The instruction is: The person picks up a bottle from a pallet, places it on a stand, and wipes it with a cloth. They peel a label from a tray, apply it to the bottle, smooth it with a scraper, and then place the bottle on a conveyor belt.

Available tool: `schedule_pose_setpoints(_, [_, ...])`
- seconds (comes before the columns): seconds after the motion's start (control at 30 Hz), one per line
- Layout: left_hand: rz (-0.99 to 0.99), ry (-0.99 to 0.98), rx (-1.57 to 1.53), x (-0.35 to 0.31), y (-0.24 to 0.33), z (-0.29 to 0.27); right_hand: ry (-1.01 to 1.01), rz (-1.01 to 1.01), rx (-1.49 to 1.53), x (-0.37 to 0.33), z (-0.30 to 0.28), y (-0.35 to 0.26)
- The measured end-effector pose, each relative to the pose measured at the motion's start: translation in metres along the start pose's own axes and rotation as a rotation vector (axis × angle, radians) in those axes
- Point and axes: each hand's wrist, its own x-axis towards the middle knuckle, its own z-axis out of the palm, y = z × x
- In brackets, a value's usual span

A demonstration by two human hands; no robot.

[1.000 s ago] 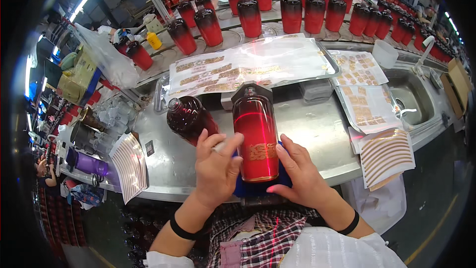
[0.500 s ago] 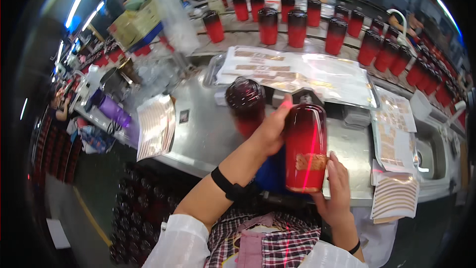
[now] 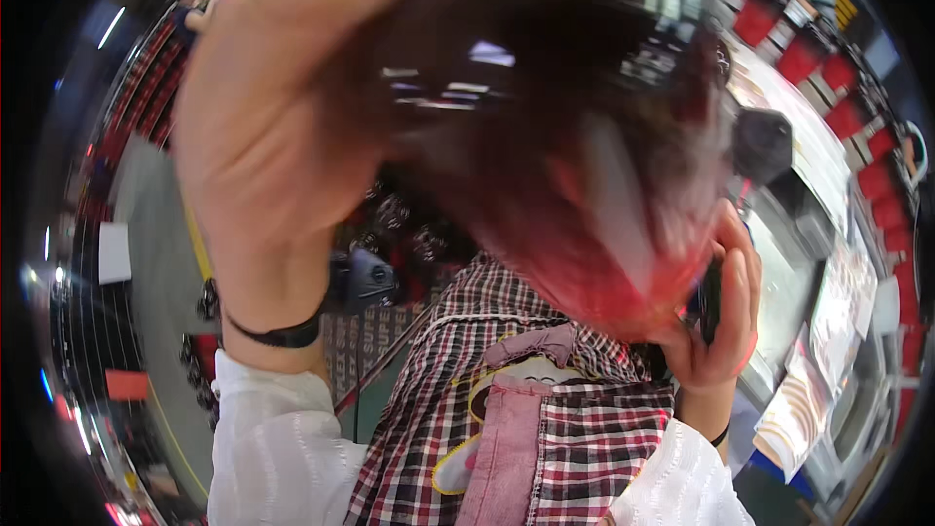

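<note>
A glossy bottle (image 3: 555, 156), dark at one end and red at the other, is raised very close to the view and blurred by motion. My left hand (image 3: 282, 136) is closed on its dark part at the upper left, with the fingertips out of sight. At the lower red end, my right hand (image 3: 735, 302) has its bent fingers against the bottle. The bottle covers the middle of the view and hides much of the metal worktop.
Red-and-black bottles (image 3: 799, 56) stand in a row at the upper right. A black fixture (image 3: 763, 144) sits by the metal worktop (image 3: 779, 302). Sheets of curved strips (image 3: 794, 414) hang near its edge. Several dark bottles (image 3: 390, 214) are low on the left.
The bottle has come up from over the worktop toward the view and tipped, with both hands still on it. The view has turned left, so the worktop now lies at the right.
</note>
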Motion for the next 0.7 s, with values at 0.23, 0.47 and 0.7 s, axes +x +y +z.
schedule_pose_setpoints(0.23, [-0.322, 0.532, 0.538, -0.063, 0.063, -0.084, -0.140, 0.042, 0.131, 0.006, 0.051, 0.012])
schedule_pose_setpoints(0.47, [-0.485, 0.771, 1.211, -0.182, 0.029, -0.202, -0.263, 0.089, 0.084, 0.017, 0.073, 0.016])
schedule_pose_setpoints(0.7, [-0.597, 0.709, 1.319, -0.228, -0.011, -0.214, -0.388, 0.118, 0.083, 0.028, 0.090, 0.008])
